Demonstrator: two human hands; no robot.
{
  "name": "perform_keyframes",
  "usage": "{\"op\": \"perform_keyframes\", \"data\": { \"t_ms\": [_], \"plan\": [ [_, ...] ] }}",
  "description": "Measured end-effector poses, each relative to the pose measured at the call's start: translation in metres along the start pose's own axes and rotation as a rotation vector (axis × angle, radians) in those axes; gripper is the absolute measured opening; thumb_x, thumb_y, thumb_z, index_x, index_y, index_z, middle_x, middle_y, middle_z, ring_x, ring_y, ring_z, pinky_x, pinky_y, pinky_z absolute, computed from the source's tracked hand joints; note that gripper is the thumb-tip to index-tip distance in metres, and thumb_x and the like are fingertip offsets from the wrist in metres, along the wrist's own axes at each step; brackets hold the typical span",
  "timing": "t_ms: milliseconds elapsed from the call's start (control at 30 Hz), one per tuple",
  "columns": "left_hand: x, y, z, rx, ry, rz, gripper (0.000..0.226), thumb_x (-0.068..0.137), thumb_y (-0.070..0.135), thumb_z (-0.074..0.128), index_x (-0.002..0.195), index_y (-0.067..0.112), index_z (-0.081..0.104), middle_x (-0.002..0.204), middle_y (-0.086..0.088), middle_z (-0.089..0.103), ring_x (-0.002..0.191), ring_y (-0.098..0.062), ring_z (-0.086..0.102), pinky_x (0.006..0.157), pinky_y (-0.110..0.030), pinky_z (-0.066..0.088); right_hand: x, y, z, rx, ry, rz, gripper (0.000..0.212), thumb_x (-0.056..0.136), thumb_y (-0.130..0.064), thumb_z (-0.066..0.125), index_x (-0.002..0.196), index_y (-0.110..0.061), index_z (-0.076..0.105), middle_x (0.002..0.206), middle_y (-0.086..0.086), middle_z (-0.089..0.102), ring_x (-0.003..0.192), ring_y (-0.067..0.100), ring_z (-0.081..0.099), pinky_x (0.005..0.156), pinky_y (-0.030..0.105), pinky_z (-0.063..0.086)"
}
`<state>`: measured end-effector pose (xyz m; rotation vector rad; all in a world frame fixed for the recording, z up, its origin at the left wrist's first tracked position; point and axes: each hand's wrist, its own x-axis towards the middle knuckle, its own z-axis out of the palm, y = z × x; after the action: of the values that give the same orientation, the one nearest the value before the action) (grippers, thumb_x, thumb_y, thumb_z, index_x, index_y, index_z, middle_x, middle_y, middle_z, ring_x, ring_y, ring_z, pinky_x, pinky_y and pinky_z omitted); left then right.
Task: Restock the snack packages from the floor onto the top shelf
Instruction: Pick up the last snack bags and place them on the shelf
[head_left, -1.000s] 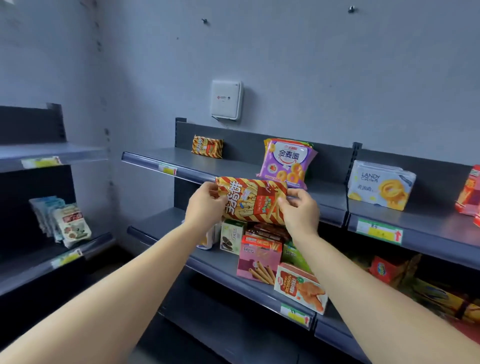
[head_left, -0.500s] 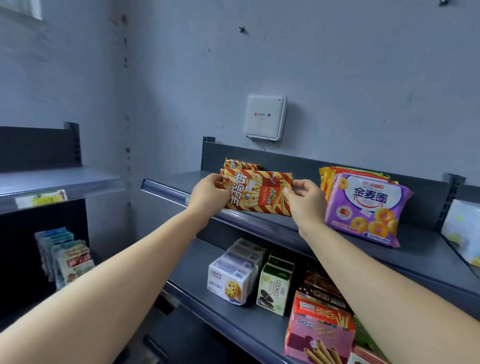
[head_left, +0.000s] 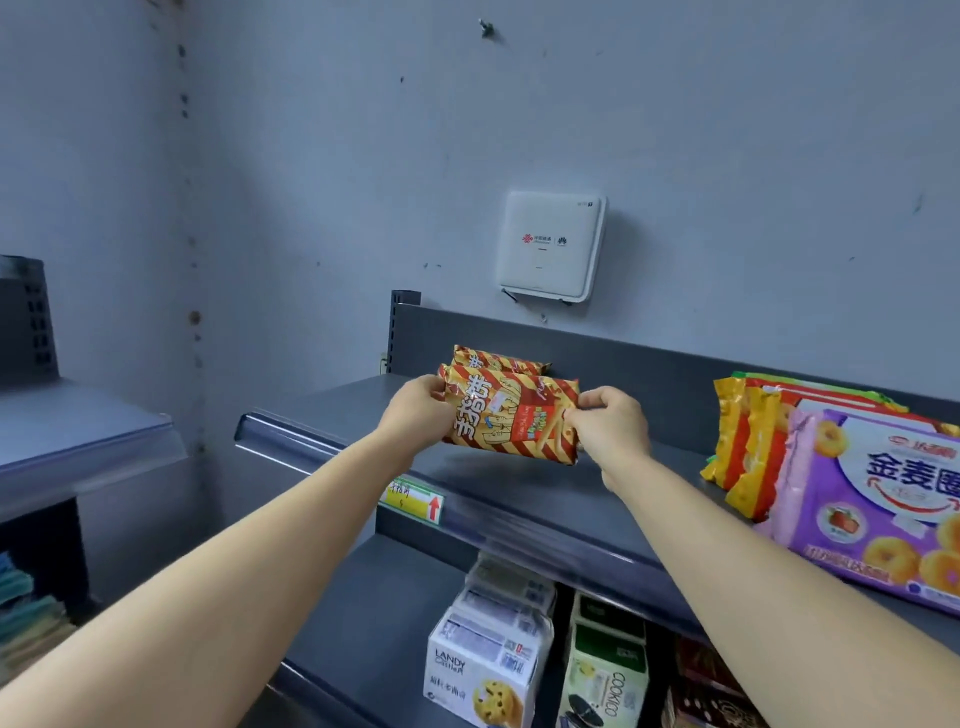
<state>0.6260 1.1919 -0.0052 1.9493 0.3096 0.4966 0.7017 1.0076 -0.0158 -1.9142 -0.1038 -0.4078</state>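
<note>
Left hand (head_left: 418, 410) pinched the left end of a red-and-yellow striped snack bag (head_left: 511, 418); right hand (head_left: 610, 423) pinched its right end, fingers closed on the seal edge. Bag was held face-out, tilted slightly, low over the top shelf (head_left: 519, 491), its lower edge at or just above the shelf surface; contact could not be told. A second striped bag (head_left: 498, 359) of the same kind stood just behind it, against the shelf's back panel (head_left: 649, 374).

Step judged to be the set-down, near its end. To do it well: bottom edge should land first, then the bag should be leaned back onto the one behind so both face forward in one row. Bag looked soft and air-filled, likely to slump or slide forward on the smooth metal, so both hands should let go only once it rested steady.

To the right, well apart, an orange-and-red pack (head_left: 748, 441) and a purple ring-biscuit pack (head_left: 878, 499) already filled that stretch. Price tag (head_left: 413, 500) on the shelf lip sat below and slightly left of the held bag, a fair guide for lining up the row.
</note>
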Motion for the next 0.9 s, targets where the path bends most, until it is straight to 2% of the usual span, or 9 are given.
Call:
{"op": "perform_keyframes", "data": {
  "t_ms": [133, 200, 267, 367, 467, 633, 733, 867, 900],
  "plan": [
    [0.040, -0.012, 0.004, -0.078, 0.013, -0.046, 0.019, 0.093, 0.003, 0.049, 0.105, 0.018, 0.050, 0.080, 0.008, 0.056, 0.074, -0.009, 0.059, 0.070, -0.027, 0.054, 0.037, 0.003, 0.026, -0.031, -0.067, 0.031, 0.011, 0.085, -0.010, 0.064, 0.088, -0.020, 0.061, 0.094, 0.000, 0.065, 0.083, 0.022, 0.068, 0.073, 0.044, 0.061],
    [0.059, -0.018, 0.006, -0.099, -0.011, -0.067, 0.026, 0.092, 0.003, 0.049, 0.114, 0.015, 0.054, 0.086, 0.006, 0.059, 0.086, -0.017, 0.063, 0.078, -0.034, 0.057, 0.054, 0.005, 0.039, -0.040, -0.090, 0.056, 0.013, 0.086, -0.006, 0.062, 0.086, -0.018, 0.060, 0.097, 0.002, 0.064, 0.079, 0.022, 0.068, 0.073, 0.043, 0.061],
    [0.077, -0.024, 0.010, -0.101, -0.028, -0.068, 0.036, 0.090, 0.003, 0.051, 0.125, 0.012, 0.054, 0.102, -0.001, 0.063, 0.101, -0.024, 0.063, 0.089, -0.040, 0.055, 0.069, 0.010, 0.050, -0.046, -0.094, 0.077, 0.016, 0.087, -0.001, 0.061, 0.085, -0.017, 0.058, 0.098, 0.004, 0.062, 0.081, 0.023, 0.067, 0.073, 0.042, 0.061],
    [0.098, -0.032, 0.016, -0.098, -0.054, -0.072, 0.050, 0.087, 0.003, 0.054, 0.136, 0.012, 0.048, 0.122, -0.007, 0.060, 0.111, -0.025, 0.060, 0.096, -0.042, 0.052, 0.086, 0.018, 0.064, -0.065, -0.069, 0.094, 0.019, 0.085, 0.001, 0.061, 0.083, -0.018, 0.057, 0.097, 0.004, 0.061, 0.084, 0.024, 0.065, 0.075, 0.043, 0.061],
    [0.119, -0.037, 0.021, -0.112, -0.108, -0.075, 0.052, 0.087, 0.002, 0.056, 0.136, 0.014, 0.046, 0.115, -0.004, 0.058, 0.111, -0.024, 0.059, 0.096, -0.039, 0.051, 0.097, 0.021, 0.074, -0.095, -0.043, 0.088, 0.020, 0.083, 0.000, 0.061, 0.079, -0.019, 0.056, 0.090, 0.000, 0.060, 0.091, 0.026, 0.065, 0.077, 0.045, 0.060],
    [0.149, -0.041, 0.026, -0.103, -0.225, -0.088, 0.048, 0.086, 0.001, 0.060, 0.130, 0.015, 0.046, 0.121, -0.006, 0.058, 0.113, -0.025, 0.057, 0.100, -0.041, 0.048, 0.104, 0.019, 0.082, -0.156, -0.027, 0.095, 0.016, 0.084, -0.003, 0.061, 0.080, -0.017, 0.055, 0.089, 0.002, 0.060, 0.091, 0.028, 0.065, 0.077, 0.047, 0.059],
    [0.161, -0.044, 0.027, -0.080, -0.220, -0.080, 0.051, 0.087, 0.001, 0.055, 0.135, 0.014, 0.042, 0.120, -0.007, 0.056, 0.113, -0.026, 0.055, 0.099, -0.041, 0.049, 0.103, 0.018, 0.083, -0.204, -0.031, 0.099, 0.013, 0.085, -0.005, 0.062, 0.083, -0.015, 0.055, 0.093, 0.003, 0.063, 0.089, 0.026, 0.066, 0.079, 0.045, 0.059],
    [0.164, -0.048, 0.024, -0.031, -0.218, -0.071, 0.049, 0.088, 0.005, 0.047, 0.136, 0.013, 0.041, 0.128, -0.010, 0.053, 0.112, -0.028, 0.055, 0.089, -0.038, 0.052, 0.093, 0.014, 0.080, -0.215, -0.010, 0.123, 0.010, 0.087, -0.012, 0.065, 0.094, -0.014, 0.059, 0.098, 0.003, 0.062, 0.092, 0.024, 0.064, 0.083, 0.044, 0.058],
    [0.164, -0.047, 0.023, 0.008, -0.202, -0.057, 0.049, 0.088, 0.007, 0.046, 0.136, 0.013, 0.040, 0.131, -0.012, 0.050, 0.114, -0.030, 0.053, 0.092, -0.040, 0.051, 0.089, 0.013, 0.079, -0.223, 0.002, 0.123, 0.012, 0.086, -0.014, 0.067, 0.095, -0.015, 0.059, 0.098, 0.002, 0.062, 0.094, 0.024, 0.064, 0.084, 0.045, 0.058]
  ]
}}
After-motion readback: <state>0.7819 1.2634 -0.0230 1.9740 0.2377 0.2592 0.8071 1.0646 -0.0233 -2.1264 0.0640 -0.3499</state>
